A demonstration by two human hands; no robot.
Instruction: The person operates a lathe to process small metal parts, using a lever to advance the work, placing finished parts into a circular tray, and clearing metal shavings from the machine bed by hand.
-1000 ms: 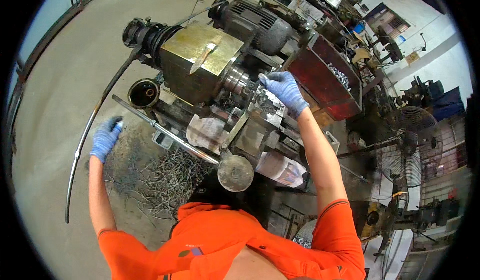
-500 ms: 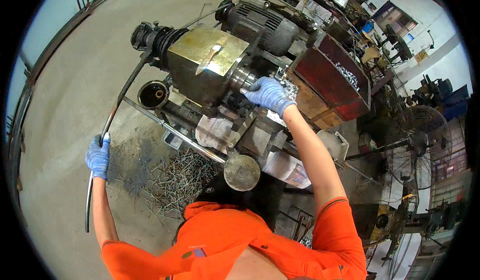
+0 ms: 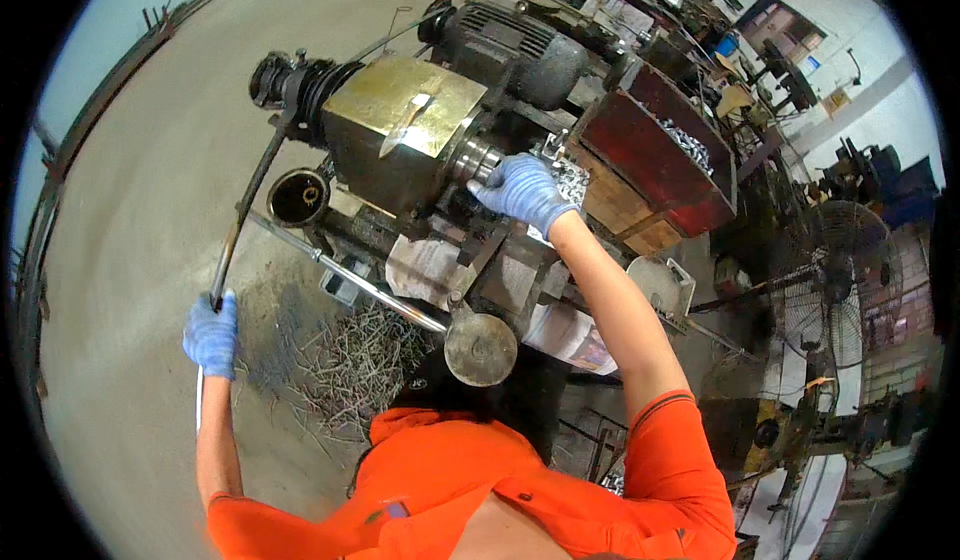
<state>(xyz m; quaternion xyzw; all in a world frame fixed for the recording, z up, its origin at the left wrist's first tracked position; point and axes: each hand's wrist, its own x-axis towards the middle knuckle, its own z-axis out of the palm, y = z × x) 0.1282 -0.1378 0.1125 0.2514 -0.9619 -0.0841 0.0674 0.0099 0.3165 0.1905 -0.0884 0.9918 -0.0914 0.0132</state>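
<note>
I stand at a greasy metal lathe-like machine (image 3: 400, 140) with a brass-coloured housing. My left hand (image 3: 211, 334), in a blue glove, grips the lower end of a long curved dark lever (image 3: 245, 220) that runs up to the machine's left end. My right hand (image 3: 522, 190), also blue-gloved, reaches to the machine's round chuck (image 3: 478, 163), fingers closed at its face; whether it holds a small part is hidden. Beside it lie small shiny metal pieces (image 3: 566, 175).
A red box (image 3: 660, 175) with several metal parts sits right of the machine. A round handwheel (image 3: 481, 348) juts toward me. Metal shavings (image 3: 350, 360) cover the concrete floor. A dark can (image 3: 299, 197) stands by the machine. A floor fan (image 3: 850, 280) and cluttered benches lie right.
My left hand has pulled the lever's end down and toward me. My right hand moved from the pile of metal pieces leftward to the chuck.
</note>
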